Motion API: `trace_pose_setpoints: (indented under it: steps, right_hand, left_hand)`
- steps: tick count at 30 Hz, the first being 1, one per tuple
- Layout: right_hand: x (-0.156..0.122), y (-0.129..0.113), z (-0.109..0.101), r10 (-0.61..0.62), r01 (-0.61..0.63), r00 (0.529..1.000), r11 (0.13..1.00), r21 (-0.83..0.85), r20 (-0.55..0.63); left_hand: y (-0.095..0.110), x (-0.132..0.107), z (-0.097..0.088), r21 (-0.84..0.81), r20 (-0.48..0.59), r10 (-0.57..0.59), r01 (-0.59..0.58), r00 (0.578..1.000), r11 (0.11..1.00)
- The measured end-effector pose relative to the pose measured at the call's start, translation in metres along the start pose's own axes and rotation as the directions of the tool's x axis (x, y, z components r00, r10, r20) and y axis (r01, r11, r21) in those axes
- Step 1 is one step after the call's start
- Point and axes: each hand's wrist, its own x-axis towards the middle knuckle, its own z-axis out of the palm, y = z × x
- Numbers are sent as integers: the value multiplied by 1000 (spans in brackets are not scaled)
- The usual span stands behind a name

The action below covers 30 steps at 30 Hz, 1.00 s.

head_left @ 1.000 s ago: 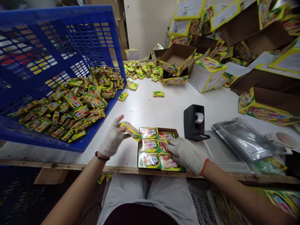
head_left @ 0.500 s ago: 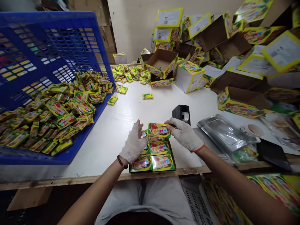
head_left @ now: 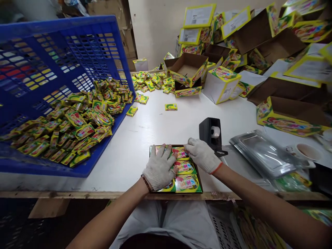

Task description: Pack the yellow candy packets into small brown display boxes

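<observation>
Near the table's front edge lies a shallow open display box point(head_left: 199, 175), filled with yellow and green candy packs point(head_left: 188, 183) marked TWINS. My left hand point(head_left: 159, 168), in a white knitted glove, rests flat with spread fingers over the packs on the left side, hiding most of them. At the far right corner, my gloved right hand point(head_left: 203, 154) has its fingers curled together on the edge of a candy pack point(head_left: 178, 152) that sits inside the box. The fingertips partly cover that pack.
A tilted blue crate point(head_left: 114, 140) full of small packs stands at left. Loose packs point(head_left: 155, 81) lie at the back, one point(head_left: 171, 107) mid-table. A black tape dispenser point(head_left: 210, 133) stands beyond my right hand. Plastic-wrapped trays point(head_left: 261, 152) and piled cartons point(head_left: 223, 84) occupy the right.
The pack in my right hand has gone down into the far right of the box. My left hand has moved from the box's left side to lie flat over the packs. The view has shifted slightly.
</observation>
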Motion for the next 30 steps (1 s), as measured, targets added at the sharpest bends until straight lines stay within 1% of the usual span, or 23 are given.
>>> trace_pose_setpoints:
  steps: [1,3,5,7,8,10,13,15,16,17,18,19,20,21,22,23,24,25,26,27,29,30]
  right_hand:
    - [-3,-2,2,-24,24,1000,998,-51,-8]
    - [-12,-7,9,-72,63,996,990,-130,-59]
    - [-24,-8,23,-134,107,981,978,-182,-143]
    - [-34,-2,40,-183,128,948,968,-215,-260]
    - [-38,2,49,-216,155,931,964,-215,-295]
    - [-41,13,67,-251,191,896,962,-193,-365]
    - [-37,28,87,-271,233,832,962,-138,-484]
    - [-32,34,94,-266,256,802,962,-95,-535]
    - [-30,34,94,-265,267,798,961,-76,-541]
    - [-29,33,92,-264,274,805,960,-62,-531]
    - [-28,30,87,-269,282,818,958,-53,-508]
    - [-29,25,80,-274,286,838,957,-47,-472]
    - [-31,17,72,-273,282,862,958,-43,-426]
    - [-34,7,62,-260,264,891,964,-39,-373]
    - [-37,-4,52,-239,241,918,970,-34,-316]
    - [-38,-16,43,-186,185,950,982,-28,-251]
    - [-37,-28,35,-117,114,975,993,-26,-191]
    - [-35,-38,29,-45,42,990,999,-31,-134]
    - [-31,-46,25,6,-10,997,999,-50,-79]
    - [-27,-52,23,56,-58,998,996,-71,-37]
    - [-20,-59,23,118,-115,993,989,-88,21]
    - [-19,-60,25,138,-135,990,988,-79,41]
  left_hand:
    - [2,0,-1,8,-7,5,-5,1000,1000]
    - [8,0,-2,43,-38,30,-28,999,999]
    - [15,4,-3,95,-53,94,-88,994,992]
    - [21,12,-3,156,-32,168,-161,985,974]
    - [23,18,-3,182,-9,196,-191,981,965]
    - [26,28,-1,218,52,215,-221,975,951]
    - [28,40,5,243,107,176,-197,979,950]
    - [24,46,10,192,134,169,-193,977,962]
    - [18,48,11,131,131,173,-190,976,973]
    - [10,49,10,59,100,169,-175,981,983]
    - [-2,49,8,-12,37,141,-141,989,990]
    - [-15,46,2,-76,-53,84,-87,995,993]
    - [-31,40,-7,-122,-173,-15,-6,985,992]
    - [-47,33,-19,-152,-271,-129,89,954,984]
    - [-65,24,-34,-177,-331,-233,182,914,967]
    - [-85,15,-50,-194,-386,-344,289,856,937]
    - [-107,6,-65,-198,-442,-456,412,773,890]
    - [-130,-1,-80,-173,-473,-530,515,704,839]
    - [-155,-8,-92,-173,-489,-555,549,673,818]
    - [-180,-13,-100,-169,-505,-564,566,653,807]
    - [-222,-25,-107,-127,-586,-552,605,593,786]
    - [-238,-31,-107,-134,-602,-557,615,572,777]
